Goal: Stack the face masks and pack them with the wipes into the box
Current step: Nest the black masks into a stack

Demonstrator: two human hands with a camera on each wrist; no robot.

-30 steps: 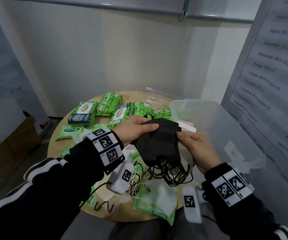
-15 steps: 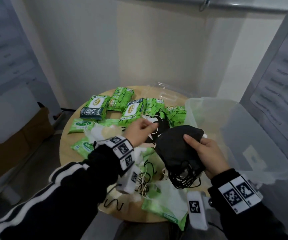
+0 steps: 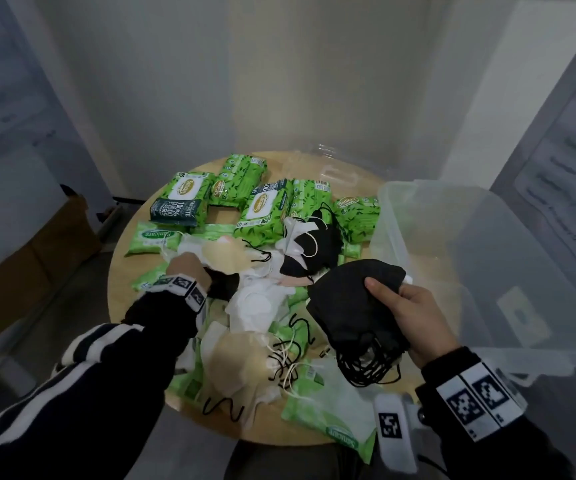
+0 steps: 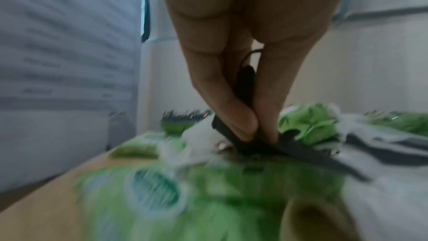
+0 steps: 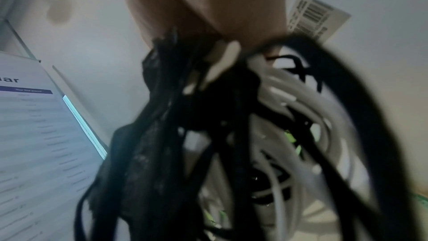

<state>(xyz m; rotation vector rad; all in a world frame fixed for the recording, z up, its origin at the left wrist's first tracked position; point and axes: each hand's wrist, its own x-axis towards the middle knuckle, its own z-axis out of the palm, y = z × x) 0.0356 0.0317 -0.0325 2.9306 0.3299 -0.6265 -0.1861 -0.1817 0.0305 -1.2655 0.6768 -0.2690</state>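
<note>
The stack of black face masks (image 3: 355, 303) sits in the right hand (image 3: 414, 317), thumb clamped over the top, ear loops dangling, just beside the clear plastic box (image 3: 397, 216). The left hand (image 3: 189, 268) reaches into the loose pile at the middle of the round table (image 3: 120, 271), finger and thumb pinching one black mask (image 4: 259, 146) that lies among white and beige masks. Green wipes packs (image 3: 262, 206) lie beyond, still unpacked. Stacking appears to be the step in hand. Next, the pinched mask likely needs lifting free of tangled loops and laying squarely on the stack.
</note>
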